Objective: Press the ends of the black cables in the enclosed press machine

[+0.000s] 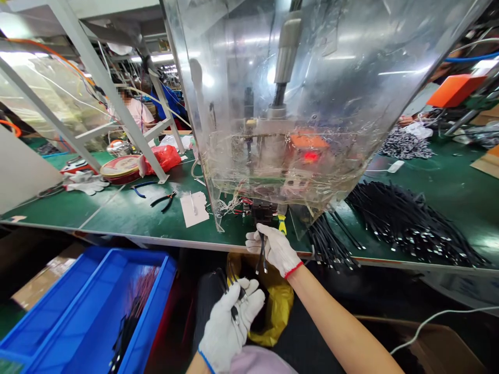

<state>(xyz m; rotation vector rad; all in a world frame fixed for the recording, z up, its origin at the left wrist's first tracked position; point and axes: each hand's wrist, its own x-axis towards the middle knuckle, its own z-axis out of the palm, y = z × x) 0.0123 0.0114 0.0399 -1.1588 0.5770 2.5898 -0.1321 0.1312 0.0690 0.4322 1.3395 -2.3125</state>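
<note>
Gripping black cables [262,254] in both hands, you work just off the front edge of the table [117,218]. Your right hand [275,249], in a white glove with a red cuff, has its fingers [255,241] clenched on the cable, whose metal-tipped end hangs below them, near the black block [263,213] under the clear plastic guard [280,93]. Your left hand [230,324], in a white glove with a blue cuff, grasps a small bunch [233,296] lower down, in front of the yellow bag [278,306]. You cannot count the cables in this bunch exactly.

Caution: a loose metal tip may snag the thin wires [230,205] beside the block if you pass it too close. A slack grip may drop cables into the bag or the blue crate [89,306].

Count: two gloved hands, one guard, one block, one bag, one crate, two pairs of pliers [163,201], and at least two heaps of cables [409,223] on the table.
</note>
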